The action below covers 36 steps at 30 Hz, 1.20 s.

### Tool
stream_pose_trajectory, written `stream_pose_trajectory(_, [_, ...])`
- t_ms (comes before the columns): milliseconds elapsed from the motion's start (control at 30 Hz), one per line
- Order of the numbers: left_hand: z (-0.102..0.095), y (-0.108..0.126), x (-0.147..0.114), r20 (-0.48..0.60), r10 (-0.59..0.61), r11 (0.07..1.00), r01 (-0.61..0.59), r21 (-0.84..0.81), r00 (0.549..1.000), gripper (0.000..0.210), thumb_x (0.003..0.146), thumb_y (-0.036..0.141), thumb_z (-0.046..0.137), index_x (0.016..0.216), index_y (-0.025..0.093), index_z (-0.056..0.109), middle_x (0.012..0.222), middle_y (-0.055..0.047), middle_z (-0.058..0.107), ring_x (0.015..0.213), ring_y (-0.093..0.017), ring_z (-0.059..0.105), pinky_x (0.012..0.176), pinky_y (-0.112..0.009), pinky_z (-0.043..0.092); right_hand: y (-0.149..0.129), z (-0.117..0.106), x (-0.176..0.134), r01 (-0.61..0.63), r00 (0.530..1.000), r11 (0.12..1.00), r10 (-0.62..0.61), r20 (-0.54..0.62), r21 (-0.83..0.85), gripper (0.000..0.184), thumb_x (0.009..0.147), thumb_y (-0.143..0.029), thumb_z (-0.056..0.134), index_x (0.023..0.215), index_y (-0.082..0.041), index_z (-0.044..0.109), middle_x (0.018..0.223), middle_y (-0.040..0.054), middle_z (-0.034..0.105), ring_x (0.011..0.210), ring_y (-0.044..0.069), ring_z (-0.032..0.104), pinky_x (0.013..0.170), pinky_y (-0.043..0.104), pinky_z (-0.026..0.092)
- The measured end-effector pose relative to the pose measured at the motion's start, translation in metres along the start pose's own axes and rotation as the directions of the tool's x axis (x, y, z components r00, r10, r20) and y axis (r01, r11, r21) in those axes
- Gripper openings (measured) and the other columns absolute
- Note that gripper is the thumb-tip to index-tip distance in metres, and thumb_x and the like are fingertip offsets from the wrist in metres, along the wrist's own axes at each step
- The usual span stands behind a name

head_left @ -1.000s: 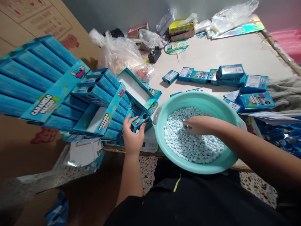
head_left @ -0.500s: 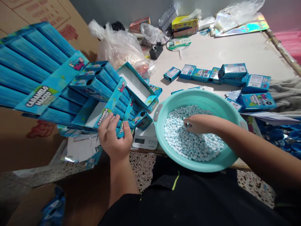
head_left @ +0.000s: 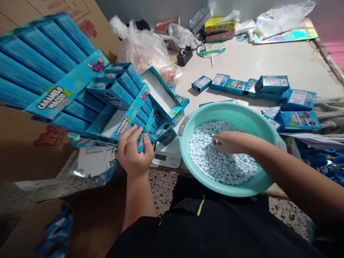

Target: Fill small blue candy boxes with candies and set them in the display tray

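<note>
My left hand (head_left: 135,150) is at the front of a blue display box (head_left: 122,123) printed "Caramelo Macizo", its fingers bent over the edge and the thumb apart, with small blue cartons between and beside them. My right hand (head_left: 228,141) is inside a turquoise basin (head_left: 231,191), fingertips pinched together just at the heap of small white and pale-blue candies (head_left: 212,163). What lies between those fingertips is mostly hidden, but candies touch them. A small blue carton (head_left: 165,133) stands beside my left thumb, above a white digital scale (head_left: 166,158).
A larger filled display box (head_left: 64,87) leans at left before a cardboard box (head_left: 16,150). An open blue box lid (head_left: 161,91) lies behind. Several blue cartons (head_left: 236,86) line the table (head_left: 249,57). Plastic bags (head_left: 142,46), a tape dispenser (head_left: 184,55) and a fan (head_left: 211,50) sit farther back.
The view has shifted slightly, so the things on the table appear a little farther right. Both hands keep nearly the same places, left at the display box and right in the candies.
</note>
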<state>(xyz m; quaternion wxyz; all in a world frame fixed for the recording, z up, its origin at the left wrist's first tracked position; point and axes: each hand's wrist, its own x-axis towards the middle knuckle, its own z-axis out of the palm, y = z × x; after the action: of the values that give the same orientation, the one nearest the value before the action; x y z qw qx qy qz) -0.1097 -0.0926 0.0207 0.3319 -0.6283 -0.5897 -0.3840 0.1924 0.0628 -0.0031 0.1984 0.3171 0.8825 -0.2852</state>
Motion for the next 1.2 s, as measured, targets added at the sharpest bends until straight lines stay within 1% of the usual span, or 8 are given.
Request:
stream_pose_trajectory(167, [0.015,0.008,-0.005,0.114,-0.143,0.988,0.149,-0.047,0.983,0.028,0.093,0.025,0.064,0.120,0.019,0.068,0.118,-0.013,0.072,0.113,-0.027,0.068,0.101,-0.045,0.054,0.001,0.001,0.001,0.015,1.000,1.000,-0.015,0.002,-0.005,0.026,0.099,-0.034,0.055,0.115,-0.018,0.067,0.111,0.0122,0.072,0.092,0.025,0.066,0.068,0.031,0.041])
stream_pose_trajectory(367, [0.065,0.028,-0.010,0.402,-0.358,0.930,0.359,0.076,0.843,0.049,0.088,0.054,0.071,0.117,0.014,0.070,0.108,-0.018,0.074,0.104,-0.034,0.067,0.092,-0.049,0.054,-0.002,0.006,0.003,0.034,0.999,0.999,-0.034,-0.027,-0.003,0.020,0.098,-0.030,0.056,0.109,-0.017,0.067,0.108,0.0139,0.073,0.093,0.028,0.067,0.069,0.031,0.040])
stream_pose_trajectory(433, [0.058,0.028,-0.003,0.360,-0.316,0.948,0.299,0.104,0.878,0.042,0.084,0.056,0.075,0.099,0.017,0.073,0.092,-0.013,0.073,0.092,-0.031,0.067,0.085,-0.045,0.054,-0.002,0.009,0.005,0.048,0.998,0.999,-0.048,-0.044,-0.001,0.016,0.096,-0.029,0.058,0.104,-0.017,0.066,0.107,0.0141,0.073,0.093,0.028,0.067,0.070,0.032,0.040])
stream_pose_trajectory(533, [0.015,0.019,0.021,0.209,-0.079,0.994,0.061,0.091,0.975,0.039,0.079,0.057,0.080,0.092,0.021,0.072,0.083,-0.008,0.069,0.084,-0.027,0.065,0.083,-0.042,0.053,0.001,0.015,0.009,0.070,0.995,0.997,-0.070,-0.070,0.008,0.011,0.094,-0.028,0.059,0.099,-0.019,0.064,0.103,0.0127,0.073,0.091,0.028,0.068,0.070,0.033,0.040])
stream_pose_trajectory(733, [-0.072,-0.034,0.110,0.124,0.164,0.967,-0.184,0.175,0.979,0.043,0.070,0.057,0.088,0.100,0.030,0.077,0.093,-0.007,0.073,0.089,-0.029,0.065,0.087,-0.047,0.051,0.004,0.021,0.015,0.077,0.993,0.997,-0.077,-0.086,0.005,0.008,0.090,-0.030,0.060,0.093,-0.023,0.062,0.098,0.0116,0.073,0.089,0.030,0.068,0.068,0.034,0.041])
stream_pose_trajectory(867, [-0.061,-0.082,0.149,0.265,0.259,0.934,-0.311,0.178,0.929,0.045,0.073,0.064,0.082,0.096,0.026,0.077,0.091,-0.009,0.074,0.090,-0.030,0.065,0.089,-0.048,0.050,0.003,0.021,0.017,0.086,0.992,0.996,-0.085,-0.097,0.006,0.007,0.089,-0.029,0.060,0.092,-0.023,0.061,0.095,0.0116,0.073,0.088,0.030,0.068,0.068,0.035,0.041])
stream_pose_trajectory(1000, [-0.034,-0.115,0.146,0.415,0.287,0.926,-0.360,0.109,0.863,0.050,0.083,0.072,0.066,0.095,0.025,0.073,0.094,-0.012,0.074,0.095,-0.031,0.068,0.087,-0.043,0.051,0.002,0.020,0.017,0.075,0.992,0.997,-0.074,-0.106,0.010,0.008,0.089,-0.031,0.061,0.091,-0.024,0.062,0.093,0.0108,0.073,0.088,0.030,0.068,0.067,0.035,0.040])
stream_pose_trajectory(1200, [-0.023,-0.130,0.135,0.356,0.336,0.917,-0.389,0.087,0.872,0.057,0.084,0.077,0.060,0.100,0.022,0.068,0.109,-0.016,0.069,0.111,-0.033,0.065,0.100,-0.049,0.051,-0.002,0.018,0.016,0.057,0.992,0.998,-0.055,-0.116,0.012,0.008,0.089,-0.031,0.064,0.090,-0.023,0.062,0.096,0.0105,0.074,0.088,0.029,0.069,0.066,0.033,0.039])
